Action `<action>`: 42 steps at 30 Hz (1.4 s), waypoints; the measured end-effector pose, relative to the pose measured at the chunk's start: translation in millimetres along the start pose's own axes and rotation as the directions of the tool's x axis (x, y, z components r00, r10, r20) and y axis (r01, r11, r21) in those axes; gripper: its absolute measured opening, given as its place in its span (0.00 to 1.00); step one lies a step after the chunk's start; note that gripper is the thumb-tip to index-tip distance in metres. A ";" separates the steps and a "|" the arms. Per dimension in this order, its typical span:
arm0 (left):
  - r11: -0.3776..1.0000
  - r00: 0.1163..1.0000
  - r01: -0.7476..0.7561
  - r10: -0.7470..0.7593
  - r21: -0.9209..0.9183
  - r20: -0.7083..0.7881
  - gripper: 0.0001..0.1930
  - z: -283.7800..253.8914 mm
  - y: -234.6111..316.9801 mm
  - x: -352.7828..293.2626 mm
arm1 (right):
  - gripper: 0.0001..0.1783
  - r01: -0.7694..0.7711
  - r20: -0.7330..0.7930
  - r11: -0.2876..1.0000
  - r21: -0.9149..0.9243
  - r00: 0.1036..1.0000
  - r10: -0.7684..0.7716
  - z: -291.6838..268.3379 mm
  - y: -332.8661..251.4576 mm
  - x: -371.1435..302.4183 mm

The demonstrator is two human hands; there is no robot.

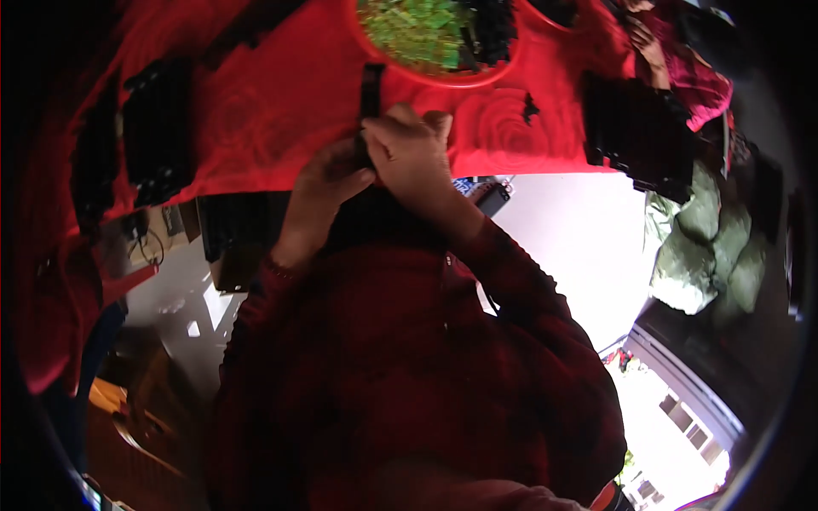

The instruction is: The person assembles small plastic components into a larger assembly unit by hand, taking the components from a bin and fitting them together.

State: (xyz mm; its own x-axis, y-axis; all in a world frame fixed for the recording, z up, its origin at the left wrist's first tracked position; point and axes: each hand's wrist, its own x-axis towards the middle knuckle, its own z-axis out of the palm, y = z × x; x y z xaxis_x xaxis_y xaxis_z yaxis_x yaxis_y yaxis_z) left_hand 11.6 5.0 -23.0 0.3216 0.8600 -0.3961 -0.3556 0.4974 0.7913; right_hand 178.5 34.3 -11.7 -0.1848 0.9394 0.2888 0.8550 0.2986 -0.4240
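Observation:
Both my hands meet over the near edge of a table with a red cloth (256, 128). A narrow black strip (371, 89) stands up from between them, its far end lying over the cloth. My right hand (413, 153) is closed around the strip, its fingers curled. My left hand (328, 187) is closed at the strip's near end, thumb toward the right hand; the part inside the hands is hidden. Just beyond sits a round orange-red basin (443, 83) with small yellow-green pieces (409, 34) on its left and black pieces (490, 34) on its right.
Stacks of black parts (158, 128) lie at the left, with another black stack (635, 132) at the right. A small black piece (530, 108) is right of my hands. Another person's hand (649, 47) shows at far right. Pale green sacks (686, 268) stand on the floor.

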 end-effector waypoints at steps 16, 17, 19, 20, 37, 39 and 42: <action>1.000 0.998 -0.014 0.015 -0.024 0.055 0.28 -4.1 1.3 4.6 | 0.19 -0.092 0.117 0.967 0.237 0.991 0.065 -9.5 -17.4 -14.2; 0.999 0.994 0.028 -0.023 -0.043 0.106 0.29 -1.1 8.1 4.0 | 0.21 -0.012 0.031 0.989 0.151 0.999 0.007 -7.6 -15.7 -17.5; 0.998 0.995 0.038 -0.033 -0.049 0.091 0.30 -4.2 3.8 2.1 | 0.30 0.096 -0.009 0.995 0.008 0.995 -0.096 -6.5 -17.5 -21.3; 0.997 0.994 0.048 -0.042 -0.060 0.103 0.31 -4.7 1.9 2.0 | 0.30 0.098 -0.006 0.995 0.015 0.995 -0.098 -5.5 -18.8 -20.8; 1.000 0.983 -0.007 0.010 -0.017 0.182 0.41 -16.3 -5.7 0.4 | 0.13 -0.557 0.384 0.538 0.633 0.829 0.406 10.1 -15.0 -11.7; 1.000 0.984 -0.012 0.010 0.015 0.180 0.41 -19.0 -7.2 0.9 | 0.13 -0.537 0.365 0.582 0.611 0.843 0.394 13.4 -14.5 -12.5; 1.000 0.980 -0.013 0.011 0.009 0.201 0.40 -18.0 -2.8 -0.9 | 0.13 -0.517 0.348 0.570 0.639 0.854 0.385 17.2 -15.1 -13.8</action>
State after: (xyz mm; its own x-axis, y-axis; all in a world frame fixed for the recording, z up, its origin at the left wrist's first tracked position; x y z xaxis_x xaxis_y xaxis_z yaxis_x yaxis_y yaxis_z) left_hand -3.5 4.9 -33.2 0.4872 0.8253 -0.2856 -0.3519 0.4848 0.8007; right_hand 159.9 19.7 -24.0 0.0027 0.9765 -0.2157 0.2731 -0.2082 -0.9392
